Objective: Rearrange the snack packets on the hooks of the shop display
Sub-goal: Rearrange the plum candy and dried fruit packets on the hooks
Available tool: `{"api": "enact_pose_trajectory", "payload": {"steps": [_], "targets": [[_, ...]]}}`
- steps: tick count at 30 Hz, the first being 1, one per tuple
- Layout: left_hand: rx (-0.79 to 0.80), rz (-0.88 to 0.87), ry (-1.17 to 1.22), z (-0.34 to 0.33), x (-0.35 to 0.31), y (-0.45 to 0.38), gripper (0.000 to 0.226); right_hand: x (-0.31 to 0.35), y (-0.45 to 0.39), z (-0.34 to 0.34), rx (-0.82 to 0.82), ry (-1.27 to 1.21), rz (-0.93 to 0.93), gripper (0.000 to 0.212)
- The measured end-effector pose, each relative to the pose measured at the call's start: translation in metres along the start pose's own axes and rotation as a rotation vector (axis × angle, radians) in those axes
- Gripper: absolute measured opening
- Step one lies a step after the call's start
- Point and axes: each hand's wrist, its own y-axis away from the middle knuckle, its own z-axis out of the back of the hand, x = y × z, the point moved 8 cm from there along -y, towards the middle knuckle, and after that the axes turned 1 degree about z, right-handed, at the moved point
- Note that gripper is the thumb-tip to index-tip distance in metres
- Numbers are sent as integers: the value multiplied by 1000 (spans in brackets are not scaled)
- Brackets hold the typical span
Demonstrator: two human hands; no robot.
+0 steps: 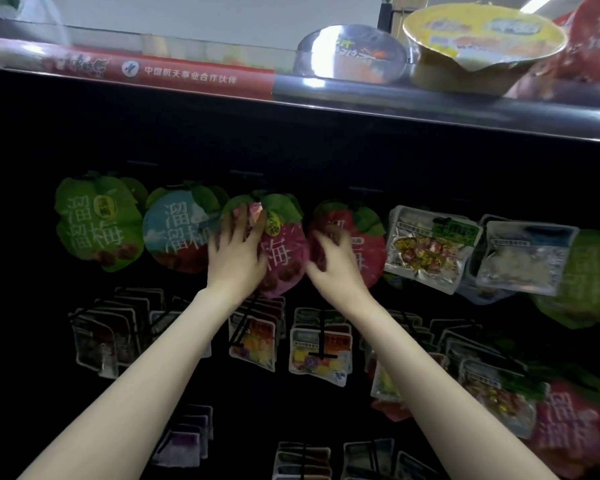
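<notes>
On the top row of hooks, the magenta packet (284,258) is steadied by the spread, flat-fingered left hand (234,252) while the red packet (357,240) is gripped by the right hand (333,261), presumably for straightening.

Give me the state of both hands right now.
Left hand: open, fingers spread flat on the magenta packet.
Right hand: on the red packet; grip cannot be told.

Along the black display's top hook row hang a green plum-shaped packet (96,225) with white characters, a blue-and-red packet (175,233), a magenta packet (284,254), a red packet (364,244), all green-leafed. Near the shelf's right edge sits a yellow noodle bowl (478,46).
</notes>
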Motion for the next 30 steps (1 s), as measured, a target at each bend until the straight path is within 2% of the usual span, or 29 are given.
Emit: {"api": "enact_pose_trajectory", "payload": {"steps": [3, 6, 8, 9, 12, 20, 23, 27, 30], "targets": [[-69, -3, 23, 3, -17, 12, 61, -15, 37, 51, -277, -7, 72, 40], [-117, -114, 134, 1, -55, 28, 52, -22, 66, 110, -604, 179, 210, 34], [-86, -165, 198, -6, -79, 35, 52, -41, 66, 143, -702, 279, 132, 41], [-79, -180, 224, -9, -90, 37, 51, -54, 60, 155, -690, 295, 55, 49], [-80, -191, 264, -16, -110, 39, 50, -95, 40, 170, -508, 229, -127, 68], [-27, -197, 309, -34, -135, 46, 50, -128, 29, 172, -437, 43, -262, 67], [-4, -200, 313, -39, -146, 48, 51, -131, 26, 171, -403, -52, -238, 59], [25, -182, 301, -46, -150, 55, 52, -128, 33, 176, -438, -1, -136, 45], [38, -163, 286, -54, -148, 62, 52, -128, 45, 172, -405, -57, -127, 48]]}}
